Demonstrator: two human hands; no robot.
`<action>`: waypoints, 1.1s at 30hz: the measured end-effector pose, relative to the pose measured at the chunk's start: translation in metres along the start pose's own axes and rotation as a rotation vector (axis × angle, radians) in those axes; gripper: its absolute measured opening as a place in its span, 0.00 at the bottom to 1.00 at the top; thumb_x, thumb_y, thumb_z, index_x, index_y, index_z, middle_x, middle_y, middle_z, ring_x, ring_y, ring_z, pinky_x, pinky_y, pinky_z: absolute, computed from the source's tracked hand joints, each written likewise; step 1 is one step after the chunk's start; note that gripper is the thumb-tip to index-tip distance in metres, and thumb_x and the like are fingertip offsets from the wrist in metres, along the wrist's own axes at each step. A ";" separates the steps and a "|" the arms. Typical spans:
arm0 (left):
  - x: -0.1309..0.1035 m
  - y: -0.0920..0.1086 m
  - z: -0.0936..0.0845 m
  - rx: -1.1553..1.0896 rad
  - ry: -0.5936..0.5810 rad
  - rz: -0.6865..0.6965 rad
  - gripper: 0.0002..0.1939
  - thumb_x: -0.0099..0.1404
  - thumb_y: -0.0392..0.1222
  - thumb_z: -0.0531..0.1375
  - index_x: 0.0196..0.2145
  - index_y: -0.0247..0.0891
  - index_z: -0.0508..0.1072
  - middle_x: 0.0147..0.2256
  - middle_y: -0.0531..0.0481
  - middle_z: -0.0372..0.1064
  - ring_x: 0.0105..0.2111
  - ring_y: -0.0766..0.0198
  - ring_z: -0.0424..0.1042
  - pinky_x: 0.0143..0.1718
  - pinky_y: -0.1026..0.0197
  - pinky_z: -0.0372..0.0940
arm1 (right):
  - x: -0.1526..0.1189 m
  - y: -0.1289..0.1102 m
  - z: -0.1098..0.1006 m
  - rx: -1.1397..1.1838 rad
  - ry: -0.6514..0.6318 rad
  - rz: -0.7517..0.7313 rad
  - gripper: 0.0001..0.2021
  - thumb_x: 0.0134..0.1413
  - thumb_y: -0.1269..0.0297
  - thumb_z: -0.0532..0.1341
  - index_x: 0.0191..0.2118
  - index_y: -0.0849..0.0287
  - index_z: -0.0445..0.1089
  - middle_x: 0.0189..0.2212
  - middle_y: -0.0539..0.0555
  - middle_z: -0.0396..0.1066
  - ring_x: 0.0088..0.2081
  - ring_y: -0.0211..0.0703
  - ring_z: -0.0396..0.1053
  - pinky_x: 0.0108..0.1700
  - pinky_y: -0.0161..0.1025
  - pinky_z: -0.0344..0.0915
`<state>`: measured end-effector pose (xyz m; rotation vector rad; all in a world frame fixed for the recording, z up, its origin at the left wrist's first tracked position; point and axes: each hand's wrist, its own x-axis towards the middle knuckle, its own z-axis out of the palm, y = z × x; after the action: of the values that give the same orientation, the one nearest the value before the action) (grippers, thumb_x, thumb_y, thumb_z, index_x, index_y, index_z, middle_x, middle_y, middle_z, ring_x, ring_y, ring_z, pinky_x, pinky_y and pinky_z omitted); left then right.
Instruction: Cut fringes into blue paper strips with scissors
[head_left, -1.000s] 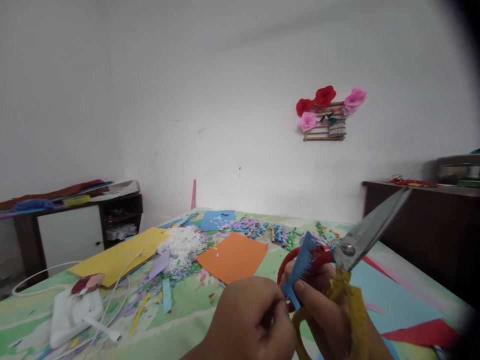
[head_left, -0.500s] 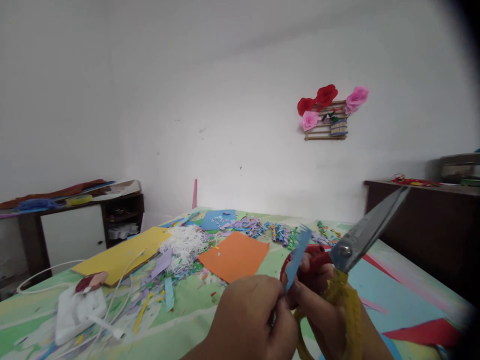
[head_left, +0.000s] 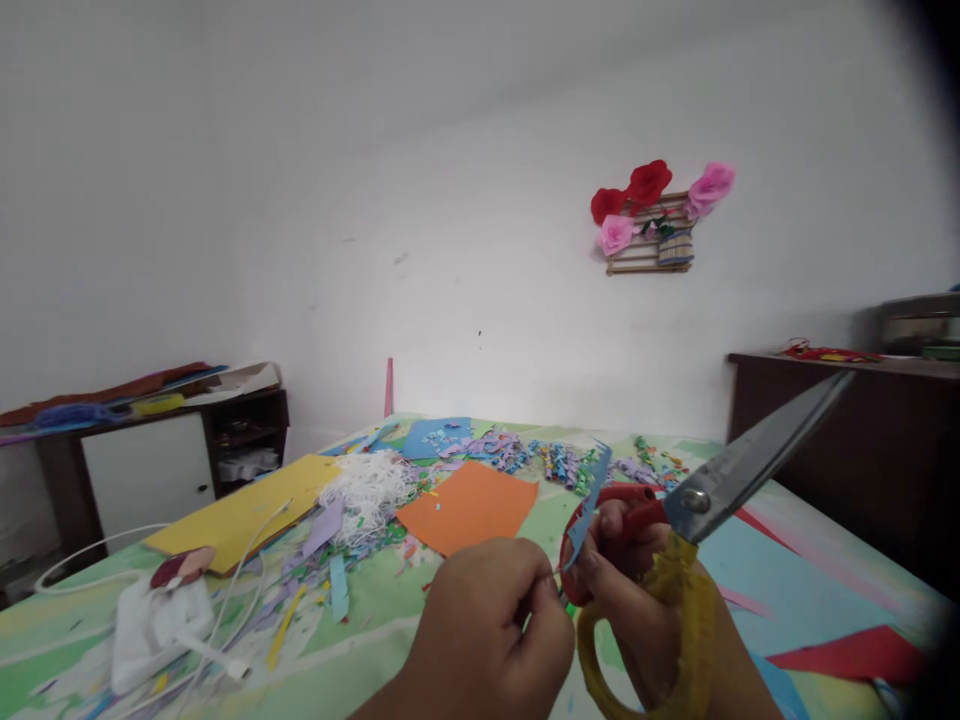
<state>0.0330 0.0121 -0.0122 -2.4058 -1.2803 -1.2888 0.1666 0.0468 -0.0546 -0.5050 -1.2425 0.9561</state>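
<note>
In my right hand (head_left: pixel 626 590) are scissors (head_left: pixel 757 460), with one red handle and one wrapped in yellow; their blades point up and right, away from my left hand. Between the thumb and fingers of that same hand stands a light blue paper strip (head_left: pixel 590 505) with a notched upper end. My left hand (head_left: pixel 491 625) is closed in a pinch just left of the strip. A thin piece seems to show at its fingertips, too small to name.
An orange sheet (head_left: pixel 469 508), a yellow sheet (head_left: pixel 247 510) and a heap of white string (head_left: pixel 371 490) lie on the table. Curled paper pieces (head_left: pixel 495 450) stretch along the back. A white device with cables (head_left: pixel 161 630) sits left. Light blue paper (head_left: pixel 780 570) lies right.
My left hand has drawn slightly down and left, away from the strip's lower end. The strip has turned more edge-on, and the scissors' blades have shifted right.
</note>
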 end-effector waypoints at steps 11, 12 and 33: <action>-0.001 -0.001 -0.006 0.004 0.078 -0.098 0.12 0.53 0.33 0.47 0.15 0.39 0.49 0.14 0.58 0.48 0.15 0.71 0.53 0.18 0.67 0.47 | 0.010 -0.016 0.010 -0.143 0.185 0.013 0.10 0.40 0.67 0.61 0.26 0.53 0.56 0.21 0.42 0.58 0.20 0.34 0.60 0.22 0.34 0.59; 0.001 -0.003 -0.007 0.038 0.039 -0.132 0.13 0.54 0.34 0.47 0.15 0.39 0.49 0.13 0.58 0.48 0.15 0.70 0.53 0.18 0.67 0.46 | 0.012 -0.017 0.010 -0.170 0.202 0.021 0.10 0.40 0.66 0.61 0.25 0.53 0.56 0.21 0.42 0.57 0.20 0.34 0.60 0.23 0.35 0.59; 0.018 -0.018 0.005 -0.643 -0.193 -0.471 0.11 0.57 0.40 0.51 0.19 0.36 0.63 0.17 0.55 0.59 0.20 0.67 0.60 0.22 0.66 0.54 | 0.011 -0.031 0.005 -0.536 0.004 0.200 0.10 0.39 0.58 0.59 0.24 0.53 0.55 0.14 0.41 0.56 0.16 0.35 0.56 0.19 0.34 0.56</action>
<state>0.0273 0.0367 -0.0069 -2.7958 -1.7900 -1.8710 0.1722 0.0382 -0.0225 -1.0658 -1.4667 0.7780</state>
